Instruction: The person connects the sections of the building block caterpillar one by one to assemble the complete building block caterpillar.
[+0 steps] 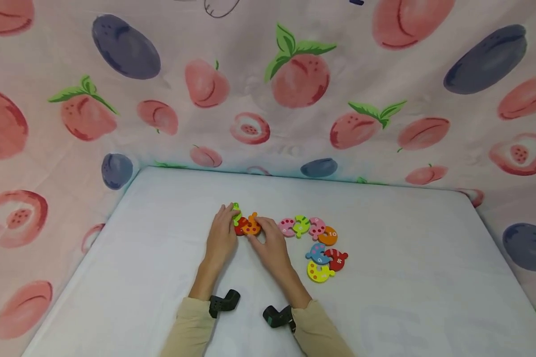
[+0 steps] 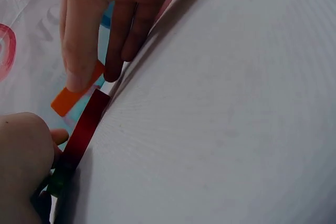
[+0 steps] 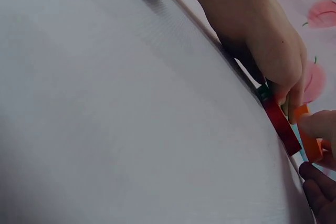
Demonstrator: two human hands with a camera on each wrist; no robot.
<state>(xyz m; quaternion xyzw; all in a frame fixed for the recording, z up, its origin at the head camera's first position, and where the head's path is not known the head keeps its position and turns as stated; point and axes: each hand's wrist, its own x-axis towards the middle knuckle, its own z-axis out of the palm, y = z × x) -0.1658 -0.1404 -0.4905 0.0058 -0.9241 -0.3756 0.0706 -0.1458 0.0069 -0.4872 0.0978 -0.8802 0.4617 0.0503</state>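
My left hand (image 1: pixel 222 237) is on the left of a small cluster of painted puzzle pieces, its fingers and thumb around a green piece (image 1: pixel 236 217). Against the green piece lies a red piece (image 3: pixel 282 127), flat on the table. An orange piece with red dots (image 1: pixel 251 227) is pinched between the thumb and finger of my right hand (image 1: pixel 272 246). In the right wrist view the orange piece is tilted and raised a little above the red one. My left fingertips are partly hidden there.
Right of my hands a curved chain of joined, numbered pieces lies on the white table (image 1: pixel 406 277): pink (image 1: pixel 287 227), green (image 1: pixel 301 226), orange (image 1: pixel 328 236), red (image 1: pixel 336 259), blue (image 1: pixel 318 253) and yellow (image 1: pixel 319 271) among them. A fruit-print cloth (image 1: pixel 250 59) hangs behind.
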